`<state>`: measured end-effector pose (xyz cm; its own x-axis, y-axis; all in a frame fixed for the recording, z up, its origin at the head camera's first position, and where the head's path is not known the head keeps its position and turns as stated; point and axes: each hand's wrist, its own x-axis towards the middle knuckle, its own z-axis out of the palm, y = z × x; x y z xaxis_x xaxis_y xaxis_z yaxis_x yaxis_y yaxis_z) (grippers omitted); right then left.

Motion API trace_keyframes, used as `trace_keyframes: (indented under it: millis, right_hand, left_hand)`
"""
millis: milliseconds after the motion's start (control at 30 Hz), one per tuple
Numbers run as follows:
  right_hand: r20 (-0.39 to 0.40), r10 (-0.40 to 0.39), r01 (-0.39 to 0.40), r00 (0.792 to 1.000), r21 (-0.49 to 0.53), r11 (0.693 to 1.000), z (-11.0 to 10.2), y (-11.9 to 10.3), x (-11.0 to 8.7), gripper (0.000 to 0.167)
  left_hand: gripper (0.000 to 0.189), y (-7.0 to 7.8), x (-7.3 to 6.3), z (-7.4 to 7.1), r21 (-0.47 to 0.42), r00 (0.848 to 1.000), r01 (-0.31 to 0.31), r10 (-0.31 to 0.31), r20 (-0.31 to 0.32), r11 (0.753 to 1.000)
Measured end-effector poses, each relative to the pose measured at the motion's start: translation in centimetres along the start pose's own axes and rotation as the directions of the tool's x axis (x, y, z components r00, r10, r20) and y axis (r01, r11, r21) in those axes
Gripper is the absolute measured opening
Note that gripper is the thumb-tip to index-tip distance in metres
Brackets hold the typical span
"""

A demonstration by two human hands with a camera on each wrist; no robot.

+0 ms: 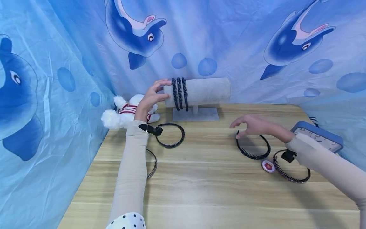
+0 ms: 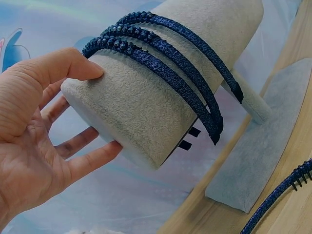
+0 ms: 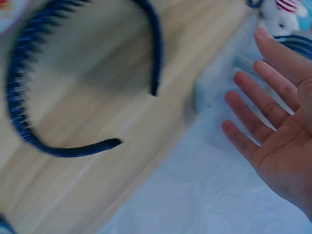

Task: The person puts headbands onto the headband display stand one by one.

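Note:
Three dark-blue toothed headbands (image 1: 179,93) sit side by side around the left part of a grey fabric-covered roll (image 1: 210,90) on a T-shaped display stand. My left hand (image 1: 152,95) is at the roll's left end. In the left wrist view its thumb (image 2: 90,70) lies at the roll's edge beside the nearest headband, with the other fingers spread around the end face. My right hand (image 1: 250,124) hovers above a dark headband (image 1: 257,156) on the table, apart from it. The right wrist view shows its palm with the fingers (image 3: 261,95) extended and nothing in them.
On the wooden table (image 1: 194,190) lie more headbands: one (image 1: 183,136) before the stand, one (image 1: 154,167) by my left forearm, one (image 1: 294,180) under my right wrist. A white plush toy (image 1: 111,119), a flower badge (image 1: 268,166) and a blue clock (image 1: 337,140) are also there.

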<state>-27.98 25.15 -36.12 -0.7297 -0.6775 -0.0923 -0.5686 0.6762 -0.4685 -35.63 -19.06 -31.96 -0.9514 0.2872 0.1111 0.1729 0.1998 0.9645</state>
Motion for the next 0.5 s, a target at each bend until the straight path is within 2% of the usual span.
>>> trace_keyframes:
  millis: [133, 267, 500]
  right_hand:
    - [0.075, -0.001, -0.001, 0.997, 0.024, 1.0, 0.9, 0.7, -1.5, 0.045]
    - [0.111, -0.008, 0.001, 0.994, 0.06, 0.998, 1.8, 1.3, -2.6, 0.043]
    - [0.159, -0.028, 0.005, 0.987, 0.141, 0.99, 3.5, 1.9, -3.3, 0.044]
  left_hand:
    - [0.057, 0.0, 0.0, 0.0, 0.005, 1.0, 0.004, -0.004, 0.0, 1.0]
    - [0.057, 0.1, -0.1, 0.0, 0.008, 1.0, 0.009, -0.009, -0.001, 1.0]
    - [0.056, 0.2, -0.1, 0.2, 0.002, 1.0, 0.006, -0.006, -0.001, 1.0]
